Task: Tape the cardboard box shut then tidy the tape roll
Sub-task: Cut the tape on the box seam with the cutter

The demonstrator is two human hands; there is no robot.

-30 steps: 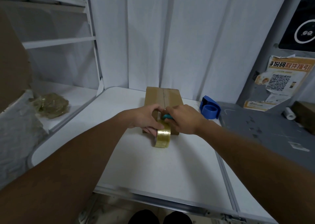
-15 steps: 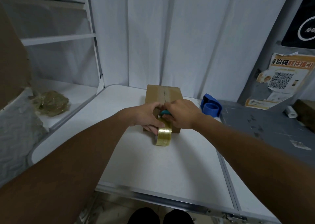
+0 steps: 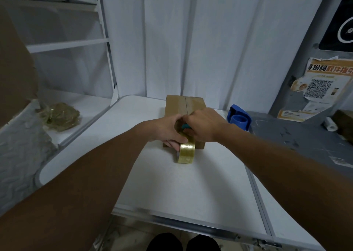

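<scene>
A brown cardboard box (image 3: 184, 105) lies on the white table (image 3: 172, 184), flaps closed, with a strip of clear tape along its centre seam. A roll of clear yellowish tape (image 3: 186, 152) stands on edge against the box's near end. My left hand (image 3: 170, 131) grips the roll from the left, fingers curled around it. My right hand (image 3: 205, 125) is closed on a small teal tool (image 3: 185, 126), mostly hidden, pressed at the tape above the roll.
A blue tape dispenser (image 3: 238, 119) stands right of the box at the table's edge. A grey counter (image 3: 298, 136) lies to the right with a small white roll (image 3: 330, 126). A crumpled wad of used tape (image 3: 59, 116) sits on the left shelf.
Both hands and the roll stay at the box's near end; the right hand has shifted slightly over the teal tool. The camera has tilted a little.
</scene>
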